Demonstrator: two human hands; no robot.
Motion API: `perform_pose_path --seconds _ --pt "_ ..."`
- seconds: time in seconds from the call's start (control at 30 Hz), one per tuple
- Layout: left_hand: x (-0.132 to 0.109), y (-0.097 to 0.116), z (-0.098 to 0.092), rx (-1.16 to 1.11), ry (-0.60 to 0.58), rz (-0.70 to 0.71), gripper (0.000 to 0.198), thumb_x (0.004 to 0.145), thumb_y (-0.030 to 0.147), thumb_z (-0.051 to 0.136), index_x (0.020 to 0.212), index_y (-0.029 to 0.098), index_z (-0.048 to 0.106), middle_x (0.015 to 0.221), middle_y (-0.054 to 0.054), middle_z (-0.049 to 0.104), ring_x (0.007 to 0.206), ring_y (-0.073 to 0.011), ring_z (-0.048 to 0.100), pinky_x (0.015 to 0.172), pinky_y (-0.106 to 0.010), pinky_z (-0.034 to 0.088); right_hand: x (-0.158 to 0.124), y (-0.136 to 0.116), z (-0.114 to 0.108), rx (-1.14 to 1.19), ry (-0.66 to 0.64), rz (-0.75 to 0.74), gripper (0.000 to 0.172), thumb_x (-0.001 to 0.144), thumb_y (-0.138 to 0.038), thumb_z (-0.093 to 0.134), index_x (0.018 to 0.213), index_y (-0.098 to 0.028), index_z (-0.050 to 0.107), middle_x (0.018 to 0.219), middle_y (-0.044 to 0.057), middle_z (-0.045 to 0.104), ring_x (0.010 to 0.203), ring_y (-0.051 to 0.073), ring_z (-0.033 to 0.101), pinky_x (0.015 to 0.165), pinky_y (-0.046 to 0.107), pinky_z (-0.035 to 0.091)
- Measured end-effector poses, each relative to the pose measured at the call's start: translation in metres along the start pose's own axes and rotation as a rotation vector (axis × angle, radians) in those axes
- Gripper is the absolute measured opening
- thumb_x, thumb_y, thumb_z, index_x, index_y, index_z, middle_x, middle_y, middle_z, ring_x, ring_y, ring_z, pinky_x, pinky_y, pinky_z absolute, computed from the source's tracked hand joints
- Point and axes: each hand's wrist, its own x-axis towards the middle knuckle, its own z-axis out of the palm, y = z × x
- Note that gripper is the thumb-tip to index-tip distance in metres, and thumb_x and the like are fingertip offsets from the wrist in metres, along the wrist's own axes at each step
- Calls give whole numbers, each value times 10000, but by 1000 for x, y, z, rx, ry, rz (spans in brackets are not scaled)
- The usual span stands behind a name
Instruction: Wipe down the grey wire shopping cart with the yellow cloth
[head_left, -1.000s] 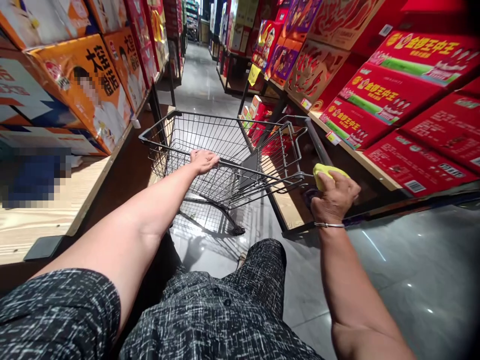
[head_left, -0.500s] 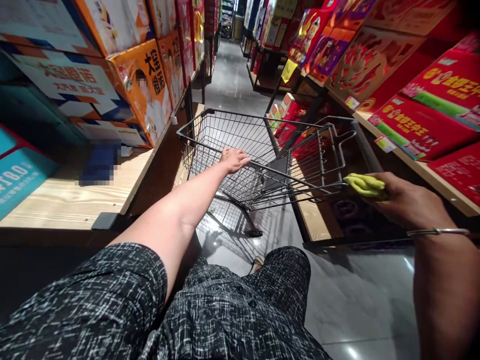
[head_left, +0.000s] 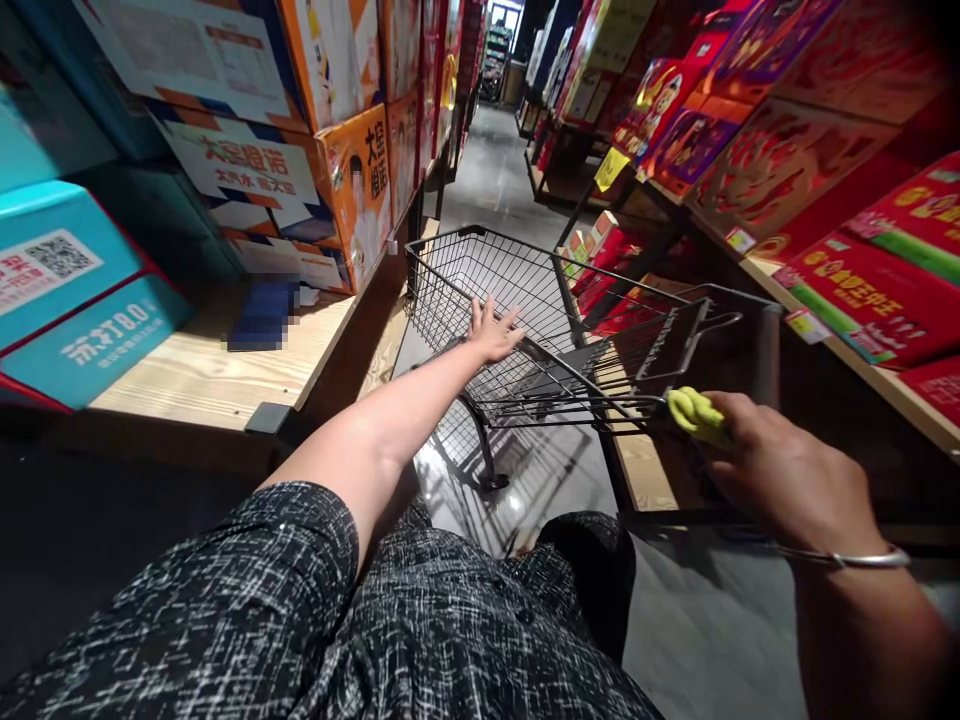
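Note:
A dark metal wire shopping cart [head_left: 581, 378] stands at an angle across the aisle in front of me. Over its near side rail, my left hand [head_left: 495, 332] has its fingers spread; whether the palm touches the rail I cannot tell. My right hand [head_left: 787, 465] is closed on a folded yellow-green cloth [head_left: 696, 415]. That cloth is against the cart's near rear corner, below the push handle [head_left: 766, 355]. A dark panel with light lettering [head_left: 666, 340] shows at the cart's rear end.
Wooden shelving on the left bears orange-and-white cartons [head_left: 349, 190], a teal box [head_left: 97, 300] and a blurred dark-blue item [head_left: 262, 312]. Red boxes [head_left: 847, 290] fill the right shelf, close beside the cart. A grey floor [head_left: 491, 165] runs between the shelves.
My left hand has gone from curled over the cart's rail to fingers spread. My right hand and the cloth have moved lower and nearer. The cart has turned slightly, and my view has shifted left.

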Motion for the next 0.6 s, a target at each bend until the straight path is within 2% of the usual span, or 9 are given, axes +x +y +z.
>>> perform_pose_path --seconds 0.13,0.23,0.37,0.5,0.6 --pt "-16 6 14 -30 -11 44 762 978 624 434 1644 345 190 1698 54 -235 1489 -356 -329 1271 -590 2 -21 -28 -13 77 93 -80 488 797 -345 611 1285 -336 592 1126 64 747 754 261 697 490 308 367" --pt "-14 -4 4 -18 -27 76 777 980 630 429 1648 345 154 1695 43 -244 1500 -344 -302 1273 -576 19 -31 -42 -22 264 165 -131 485 803 -328 600 1288 -338 598 1143 47 753 786 253 718 527 317 445" --pt "-7 -21 -22 12 -47 47 788 971 630 457 1647 336 176 1717 0 -180 1562 -338 -159 1274 -572 52 -36 -62 -29 620 206 -221 489 810 -265 629 1293 -338 614 1151 35 750 903 258 736 729 355 579" --pt "-16 -23 -32 -24 51 -78 702 1012 555 413 1643 315 219 1737 -58 -64 1590 -329 -33 1278 -537 117 -35 -90 -27 982 314 -395 524 853 -217 648 1358 -346 590 1252 47 700 1060 252 708 911 398 594" --pt "-33 -18 -32 -15 62 29 655 1022 494 422 1631 309 263 1739 -61 17 1596 -307 -19 1273 -550 119 -33 -106 -26 1130 365 -553 612 853 -140 650 1409 -380 559 1303 48 671 1186 248 659 1016 430 565"
